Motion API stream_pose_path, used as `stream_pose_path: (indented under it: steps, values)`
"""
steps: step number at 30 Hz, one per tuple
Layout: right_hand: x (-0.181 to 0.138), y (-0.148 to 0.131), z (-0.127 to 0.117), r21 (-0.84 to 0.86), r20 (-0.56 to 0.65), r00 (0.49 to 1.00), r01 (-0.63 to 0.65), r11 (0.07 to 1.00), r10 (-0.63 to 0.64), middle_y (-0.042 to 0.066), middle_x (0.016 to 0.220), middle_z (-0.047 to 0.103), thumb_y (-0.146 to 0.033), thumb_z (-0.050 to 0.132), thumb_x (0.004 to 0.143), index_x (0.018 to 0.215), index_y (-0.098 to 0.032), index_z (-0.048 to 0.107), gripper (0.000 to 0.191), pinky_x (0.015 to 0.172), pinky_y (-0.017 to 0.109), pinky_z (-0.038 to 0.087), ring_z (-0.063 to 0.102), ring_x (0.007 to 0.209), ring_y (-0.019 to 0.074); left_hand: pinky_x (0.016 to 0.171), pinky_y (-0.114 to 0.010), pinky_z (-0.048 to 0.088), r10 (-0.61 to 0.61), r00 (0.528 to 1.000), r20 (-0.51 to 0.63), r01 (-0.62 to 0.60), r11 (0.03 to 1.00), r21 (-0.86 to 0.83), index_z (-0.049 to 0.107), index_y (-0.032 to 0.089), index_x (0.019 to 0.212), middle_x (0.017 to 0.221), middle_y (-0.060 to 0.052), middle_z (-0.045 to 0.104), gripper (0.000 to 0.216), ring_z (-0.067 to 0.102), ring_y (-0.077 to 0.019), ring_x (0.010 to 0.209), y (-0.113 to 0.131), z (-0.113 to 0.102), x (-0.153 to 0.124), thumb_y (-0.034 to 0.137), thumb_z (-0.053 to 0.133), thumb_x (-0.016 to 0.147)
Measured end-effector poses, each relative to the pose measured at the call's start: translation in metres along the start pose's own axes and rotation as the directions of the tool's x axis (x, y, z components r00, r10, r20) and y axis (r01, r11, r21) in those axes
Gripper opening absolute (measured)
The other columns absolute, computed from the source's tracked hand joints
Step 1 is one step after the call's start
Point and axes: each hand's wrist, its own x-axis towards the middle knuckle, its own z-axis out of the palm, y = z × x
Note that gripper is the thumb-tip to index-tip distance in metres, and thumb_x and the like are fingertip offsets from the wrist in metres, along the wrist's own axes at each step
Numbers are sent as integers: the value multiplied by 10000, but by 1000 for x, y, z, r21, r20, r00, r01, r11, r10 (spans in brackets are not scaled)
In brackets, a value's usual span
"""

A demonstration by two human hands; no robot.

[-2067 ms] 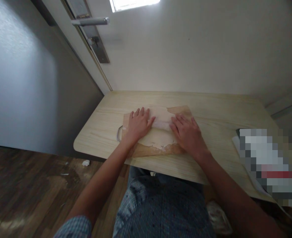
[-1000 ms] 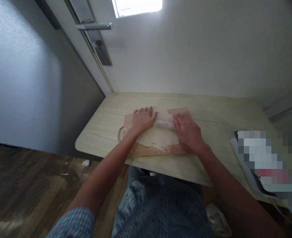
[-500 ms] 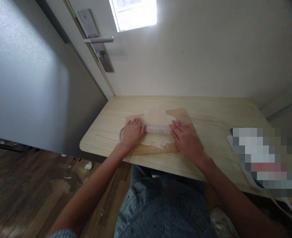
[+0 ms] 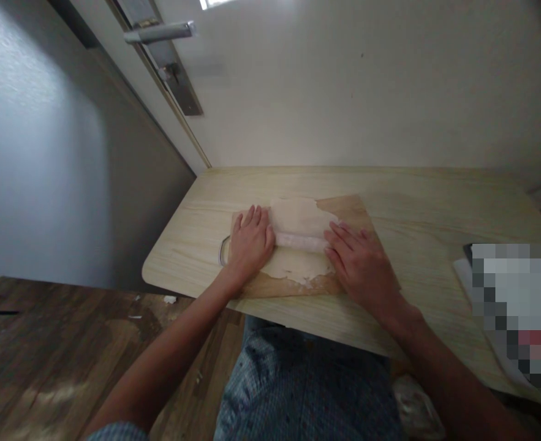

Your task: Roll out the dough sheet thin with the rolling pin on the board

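Observation:
A thin, pale sheet of dough (image 4: 298, 214) with ragged edges lies on a brown sheet (image 4: 344, 206) on the table. Across the dough runs a pale rolling pin (image 4: 301, 241), bare only in its middle stretch. My left hand (image 4: 252, 239) rests palm down over the pin's left end, fingers stretched forward. Over the right end lies my right hand (image 4: 359, 263), its fingers extended and slightly spread, pointing inward. Both ends of the pin are hidden under my hands. A curved metal loop (image 4: 222, 251) sticks out just left of my left wrist.
The light wooden table (image 4: 182, 220) has rounded corners and meets a white door with a metal handle (image 4: 160, 33). A blurred-out object (image 4: 509, 294) lies at the table's right. White scraps (image 4: 170, 299) are on the wooden floor at left.
My view has tipped down and come slightly closer, so the door window has nearly left the top. Both hands stay on the rolling pin, which shows little movement over the dough.

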Motion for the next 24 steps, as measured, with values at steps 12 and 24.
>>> stream_pose_path:
  steps: [12,24]
  values:
    - [41,17,1,-9,78,994,-70,998,70,121,1240,533,-324,227,917,1209,-108,500,455,964,425,341,483,1136,241,998,-343,321,-56,992,110,64,995,-70,314,192,1345,1355,-43,419,486,368,-186,1246,0,3,50,285,209,879]
    - [46,19,2,74,32,990,-142,987,140,115,1139,603,-314,154,914,1107,-117,574,502,869,378,415,563,1023,227,884,-370,408,-37,989,146,55,991,-125,487,164,1197,1219,-94,546,454,489,-233,1116,-4,4,75,348,238,864]
